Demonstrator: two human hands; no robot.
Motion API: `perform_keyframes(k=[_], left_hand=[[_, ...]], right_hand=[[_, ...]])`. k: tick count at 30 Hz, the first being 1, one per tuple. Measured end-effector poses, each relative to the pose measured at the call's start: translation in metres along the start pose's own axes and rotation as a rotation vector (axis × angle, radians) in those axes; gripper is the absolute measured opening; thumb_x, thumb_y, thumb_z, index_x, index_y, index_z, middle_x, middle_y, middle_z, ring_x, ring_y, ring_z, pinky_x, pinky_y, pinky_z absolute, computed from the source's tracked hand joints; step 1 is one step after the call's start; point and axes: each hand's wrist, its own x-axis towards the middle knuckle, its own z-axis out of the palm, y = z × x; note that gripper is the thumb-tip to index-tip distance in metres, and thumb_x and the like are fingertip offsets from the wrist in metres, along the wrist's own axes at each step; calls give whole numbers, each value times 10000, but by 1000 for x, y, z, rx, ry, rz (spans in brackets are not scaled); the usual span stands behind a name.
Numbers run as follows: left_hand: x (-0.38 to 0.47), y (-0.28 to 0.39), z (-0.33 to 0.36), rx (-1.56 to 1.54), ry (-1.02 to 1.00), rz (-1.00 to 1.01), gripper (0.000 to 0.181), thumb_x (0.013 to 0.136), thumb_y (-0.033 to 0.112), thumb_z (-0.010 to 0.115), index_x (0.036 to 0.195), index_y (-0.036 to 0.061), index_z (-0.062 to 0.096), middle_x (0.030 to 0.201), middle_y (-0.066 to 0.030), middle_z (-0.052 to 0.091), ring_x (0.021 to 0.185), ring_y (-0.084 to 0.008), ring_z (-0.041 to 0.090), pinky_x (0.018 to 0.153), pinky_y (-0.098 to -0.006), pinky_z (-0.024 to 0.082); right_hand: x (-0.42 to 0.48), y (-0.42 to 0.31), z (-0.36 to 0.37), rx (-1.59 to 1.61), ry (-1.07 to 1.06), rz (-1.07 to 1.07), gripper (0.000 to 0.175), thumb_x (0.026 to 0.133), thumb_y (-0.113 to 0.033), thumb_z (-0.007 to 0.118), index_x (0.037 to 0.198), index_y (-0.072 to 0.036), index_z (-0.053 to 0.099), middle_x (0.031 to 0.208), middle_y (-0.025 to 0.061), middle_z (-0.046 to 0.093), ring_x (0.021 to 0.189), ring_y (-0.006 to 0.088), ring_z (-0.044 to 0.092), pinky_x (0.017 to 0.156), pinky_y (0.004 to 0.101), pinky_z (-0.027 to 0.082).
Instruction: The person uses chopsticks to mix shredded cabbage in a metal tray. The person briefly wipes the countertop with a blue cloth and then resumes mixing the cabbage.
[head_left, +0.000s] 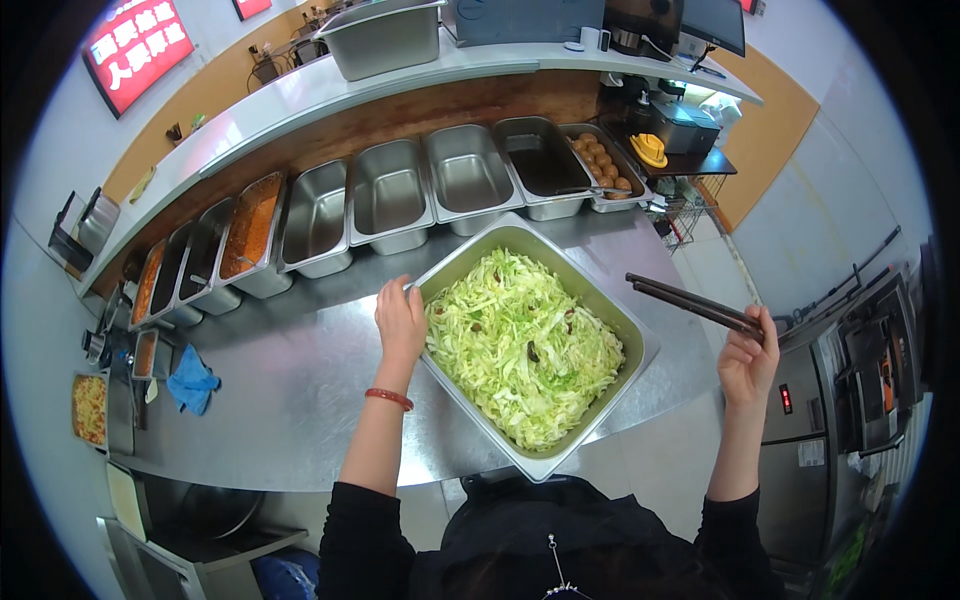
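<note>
My left hand (401, 321), with a red bracelet on its wrist, grips the left corner of a large rectangular steel pan (634, 330). Shredded cabbage (521, 352) fills much of the pan, with a few dark pieces, perhaps dried chili, among the shreds. The pan sits at an angle, and its near corner juts past the front edge of the steel table (300, 405). Off to the right, clear of the pan, my right hand (746, 364) holds a pair of dark chopsticks (690, 301) that point left above the table's right end.
A row of steel food pans (390, 187) lines the back. One has brown eggs (596, 157); another contains orange-red food (253, 225). A blue cloth (193, 380) lies at left near a pan of yellow-and-red food (90, 409). A raised white counter (300, 105) runs behind.
</note>
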Motion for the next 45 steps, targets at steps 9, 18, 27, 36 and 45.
perform_keyframes(k=[9,18,27,36,45], left_hand=[[-33,-4,-47,-559,130,-375,282,829,158,311,1039,4,418,1006,-116,456,978,-192,408,832,-289,308],[-109,80,-62,-1468,-276,-502,332,853,288,279,1042,47,407,1031,-86,468,997,-163,407,833,-298,331],[-121,-23,-72,-1602,52,-1227,255,847,273,285,764,62,401,780,-134,514,633,-223,492,593,-351,417],[-113,-193,-119,91,34,-779,438,764,276,420,1058,-46,383,1022,-240,436,947,-388,395,840,-432,302],[-130,-399,-195,32,474,-903,444,749,243,448,1167,155,330,1051,-186,421,938,-336,403,828,-406,310]], right_hand=[[2,30,-3,-289,207,-120,230,832,-224,366,844,-20,473,671,56,506,526,87,472,423,178,405],[-1,168,45,-1206,-538,-59,257,832,-167,342,923,32,478,835,114,508,734,173,527,623,258,446],[-22,251,70,-1673,-1208,43,430,621,-30,588,1023,-65,441,1071,175,378,982,308,400,804,328,358],[-10,224,65,-1843,-888,96,413,613,-5,571,1005,-57,448,1078,166,379,993,304,395,830,325,336],[-8,176,57,-2136,-429,-54,378,593,41,523,958,-36,461,1055,156,416,999,299,399,840,333,317]])
